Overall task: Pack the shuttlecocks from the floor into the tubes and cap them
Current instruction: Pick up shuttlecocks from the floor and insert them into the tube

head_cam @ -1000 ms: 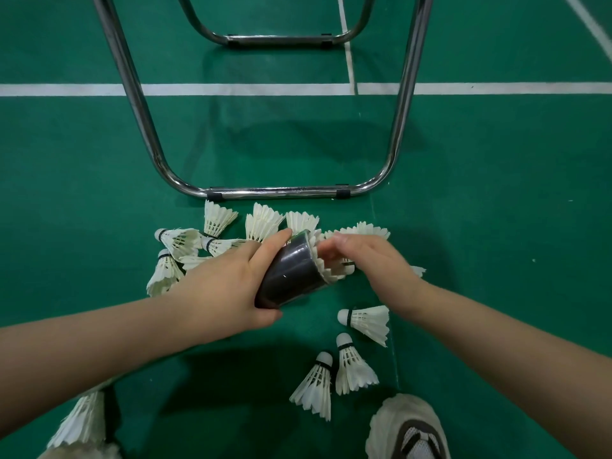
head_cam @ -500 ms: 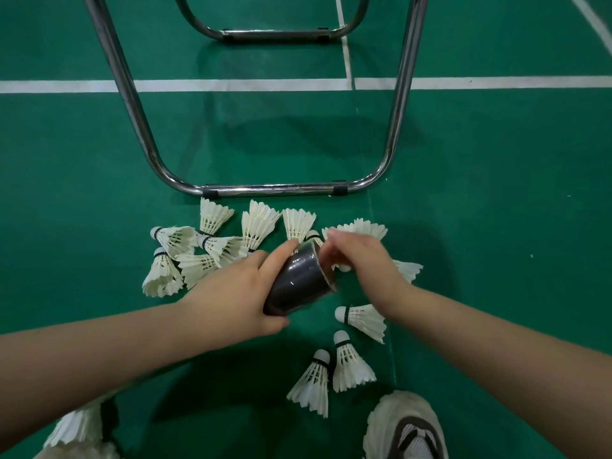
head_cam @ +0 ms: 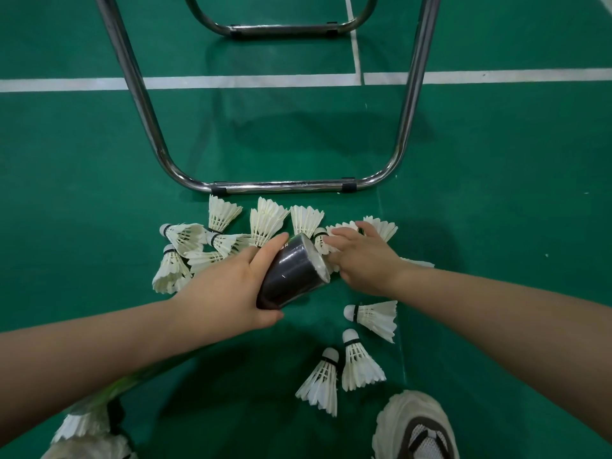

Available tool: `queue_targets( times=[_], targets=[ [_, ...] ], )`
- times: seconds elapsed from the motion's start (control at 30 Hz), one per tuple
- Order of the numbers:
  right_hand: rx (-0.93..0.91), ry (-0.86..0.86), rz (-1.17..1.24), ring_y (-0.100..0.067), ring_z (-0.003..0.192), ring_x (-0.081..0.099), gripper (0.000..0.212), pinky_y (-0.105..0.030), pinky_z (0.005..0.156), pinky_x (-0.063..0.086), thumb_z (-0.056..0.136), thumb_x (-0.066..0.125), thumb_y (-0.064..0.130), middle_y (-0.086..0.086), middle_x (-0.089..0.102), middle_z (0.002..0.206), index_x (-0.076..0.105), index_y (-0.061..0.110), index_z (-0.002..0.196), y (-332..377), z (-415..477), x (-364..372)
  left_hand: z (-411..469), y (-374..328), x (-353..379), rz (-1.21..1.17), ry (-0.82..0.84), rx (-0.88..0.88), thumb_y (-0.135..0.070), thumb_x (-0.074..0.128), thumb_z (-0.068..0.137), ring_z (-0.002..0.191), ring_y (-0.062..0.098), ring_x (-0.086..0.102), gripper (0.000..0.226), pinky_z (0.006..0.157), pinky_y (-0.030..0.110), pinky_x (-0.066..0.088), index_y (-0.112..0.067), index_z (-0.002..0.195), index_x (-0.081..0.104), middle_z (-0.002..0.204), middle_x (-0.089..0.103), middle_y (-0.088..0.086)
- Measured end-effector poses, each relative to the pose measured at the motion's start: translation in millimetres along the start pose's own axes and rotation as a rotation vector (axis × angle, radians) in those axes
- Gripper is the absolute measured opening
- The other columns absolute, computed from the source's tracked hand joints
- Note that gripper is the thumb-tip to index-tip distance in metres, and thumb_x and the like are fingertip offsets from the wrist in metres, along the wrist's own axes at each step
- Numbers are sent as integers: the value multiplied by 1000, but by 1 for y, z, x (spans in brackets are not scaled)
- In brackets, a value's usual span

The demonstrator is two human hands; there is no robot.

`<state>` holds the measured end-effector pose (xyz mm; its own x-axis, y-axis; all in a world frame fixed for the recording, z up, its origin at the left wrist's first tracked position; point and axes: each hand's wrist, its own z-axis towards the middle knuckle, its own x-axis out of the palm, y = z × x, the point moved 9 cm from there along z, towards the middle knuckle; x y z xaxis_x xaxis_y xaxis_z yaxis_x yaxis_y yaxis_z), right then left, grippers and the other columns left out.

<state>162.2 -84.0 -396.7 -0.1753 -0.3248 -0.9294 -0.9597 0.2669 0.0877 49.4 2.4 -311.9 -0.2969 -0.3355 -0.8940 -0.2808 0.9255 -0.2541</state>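
The green court floor [head_cam: 496, 193] fills the view, crossed by a white painted line [head_cam: 231, 81] at the far side. On the floor stands a chrome tubular frame [head_cam: 284, 186], its bottom bar lying flat on the floor. A second, smaller chrome frame [head_cam: 281, 28] stands beyond the line.

Two bare forearms reach in from the near side. The left hand [head_cam: 228, 286] is clenched round a dark, glossy cylindrical tube [head_cam: 291, 276], thumb over the top and fingers beneath. The tube is held just above the floor and tilted, with its open mouth pointing right and away. Something white shows inside the mouth.

The right hand [head_cam: 361, 260] lies just beside that mouth, palm down, its fingers [head_cam: 334, 236] stretched onto the feathers of a white feathered shuttlecock [head_cam: 320, 241]. I cannot tell whether it pinches the shuttlecock or only touches it.

A heap of white feathered shuttlecocks [head_cam: 218, 240] lies on the floor just on the near side of the frame's bottom bar, partly behind both hands. Three more lie apart, nearer the person: one on its side [head_cam: 374, 314], and two side by side with their corks pointing away [head_cam: 359, 362] [head_cam: 323, 379].

A cream and brown mesh shoe [head_cam: 417, 429] sits at the near edge of the view, right of centre. More white feathers [head_cam: 82, 422] show at the near left corner.
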Motion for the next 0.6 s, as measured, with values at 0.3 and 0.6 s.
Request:
queue_targets(
  times=[0.3, 0.6],
  targets=[
    [403, -473, 745, -9, 102, 59, 25, -24, 96, 41, 92, 53, 14, 10, 65, 113, 69, 21, 109, -39, -53, -60, 0, 12, -2, -21, -11, -20, -58, 62, 73, 99, 14, 52, 105, 80, 29, 48, -38, 141, -15, 130, 42, -3],
    [287, -369, 1430, -25, 90, 59, 41, -43, 83, 53, 83, 60, 0, 10, 68, 87, 69, 36, 66, -8, -57, -69, 2, 2, -4, -18, -10, 9, -58, 63, 73, 101, 14, 53, 105, 83, 30, 49, -39, 139, -17, 132, 41, -3]
  ],
)
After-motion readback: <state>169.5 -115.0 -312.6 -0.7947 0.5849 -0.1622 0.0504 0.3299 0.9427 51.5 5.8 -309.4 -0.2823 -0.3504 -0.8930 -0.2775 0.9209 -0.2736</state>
